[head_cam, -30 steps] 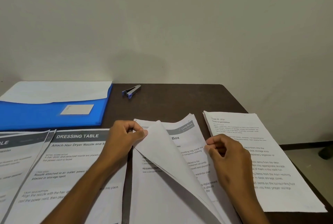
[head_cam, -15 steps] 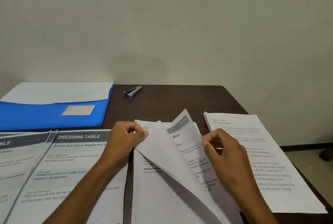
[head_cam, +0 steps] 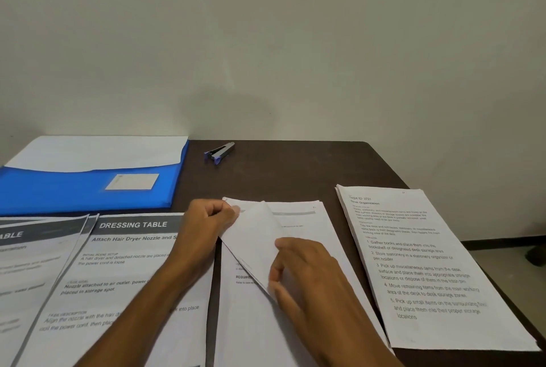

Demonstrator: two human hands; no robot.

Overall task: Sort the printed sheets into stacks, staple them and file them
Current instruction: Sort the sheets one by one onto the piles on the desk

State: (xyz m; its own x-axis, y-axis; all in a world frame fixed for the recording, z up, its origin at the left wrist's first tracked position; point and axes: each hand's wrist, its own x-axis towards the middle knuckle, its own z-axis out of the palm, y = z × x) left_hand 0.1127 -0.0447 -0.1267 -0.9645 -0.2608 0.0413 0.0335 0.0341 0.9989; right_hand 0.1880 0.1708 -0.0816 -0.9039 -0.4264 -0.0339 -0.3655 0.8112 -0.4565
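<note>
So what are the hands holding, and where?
The left hand pinches the top left corner of the folded-over sheet on the middle stack. The right hand grips that sheet's right edge.

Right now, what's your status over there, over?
Left hand pinching middle stack top corner. Right hand holding folded-over sheets. Stapler untouched, far side. Nothing in the way.
</note>
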